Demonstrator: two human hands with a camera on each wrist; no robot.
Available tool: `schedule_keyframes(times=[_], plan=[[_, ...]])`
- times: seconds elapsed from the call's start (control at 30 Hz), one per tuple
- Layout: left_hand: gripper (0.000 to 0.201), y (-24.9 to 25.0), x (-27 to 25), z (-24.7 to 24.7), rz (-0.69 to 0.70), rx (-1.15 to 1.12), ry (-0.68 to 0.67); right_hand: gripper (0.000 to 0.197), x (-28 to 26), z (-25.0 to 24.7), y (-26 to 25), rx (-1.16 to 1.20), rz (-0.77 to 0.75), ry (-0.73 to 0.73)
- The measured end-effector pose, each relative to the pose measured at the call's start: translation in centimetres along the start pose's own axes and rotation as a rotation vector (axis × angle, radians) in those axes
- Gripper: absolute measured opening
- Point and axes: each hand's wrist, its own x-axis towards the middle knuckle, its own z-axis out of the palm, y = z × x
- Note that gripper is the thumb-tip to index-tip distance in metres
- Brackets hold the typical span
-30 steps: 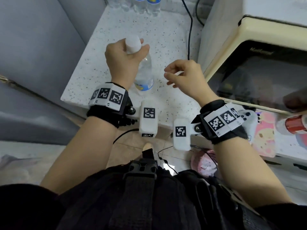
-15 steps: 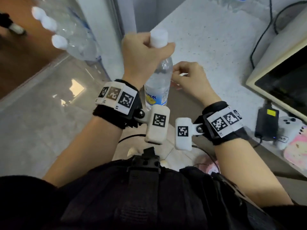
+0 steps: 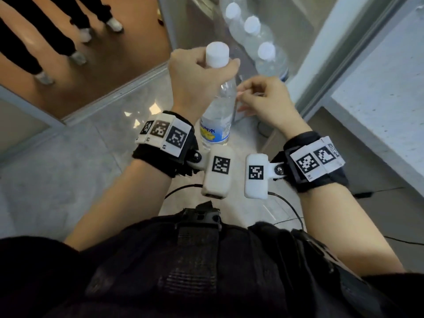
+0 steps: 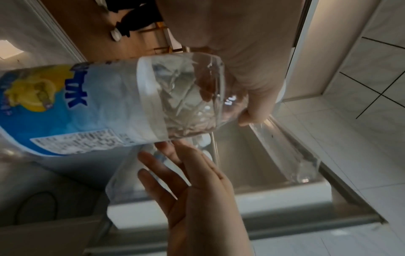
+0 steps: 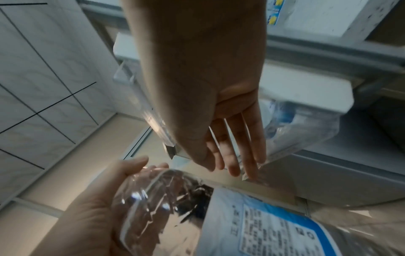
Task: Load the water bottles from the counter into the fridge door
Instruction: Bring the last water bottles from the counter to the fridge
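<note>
My left hand (image 3: 202, 72) grips a clear water bottle (image 3: 218, 115) by its neck, just under the white cap, and holds it upright in the air. It has a blue and yellow label (image 4: 65, 107). My right hand (image 3: 259, 97) hovers beside the bottle's right side with fingers (image 5: 236, 152) nearly straight, holding nothing; I cannot tell whether it touches. Just beyond both hands is the fridge door shelf (image 4: 285, 152), where three white-capped bottles (image 3: 266, 50) stand in a row. In the right wrist view the left hand (image 5: 94, 213) wraps the bottle's shoulder (image 5: 153, 199).
The speckled white counter (image 3: 390, 88) lies at the right edge. At the top left, other people's legs (image 3: 34, 53) stand on a wooden floor. Grey floor tiles (image 3: 68, 168) lie below my arms. A black cable (image 3: 286, 207) hangs by my waist.
My left hand has lifted the bottle off the counter and carried it left to the fridge door. The right hand has followed beside it. The door shelf's bottles are now straight ahead.
</note>
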Motion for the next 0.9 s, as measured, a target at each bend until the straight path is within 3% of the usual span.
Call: schedule_keyframes(times=[0.17,0.3,0.5,0.7,0.9], plan=[[0.035,-3.3,4.4,-5.2,-0.007,0.036,0.062,0.010,3.5,4.8,-2.5,-0.017,-0.032,0.037],[0.035,-5.6,8.1,-6.5,-0.057,0.044,0.112,0.007,7.0,6.6,-4.1,-0.031,-0.057,0.051],[0.038,-8.8,14.7,-4.9,-0.066,0.031,0.047,0.008,14.4,6.9,-4.9,-0.004,-0.076,0.106],[0.014,-9.9,22.6,-3.3,-0.140,-0.061,-0.041,0.010,22.2,6.0,-7.6,-0.029,-0.134,0.154],[0.014,-10.2,29.4,-0.7,-0.120,-0.202,-0.055,0.009,26.4,4.2,-9.2,-0.146,-0.112,0.276]])
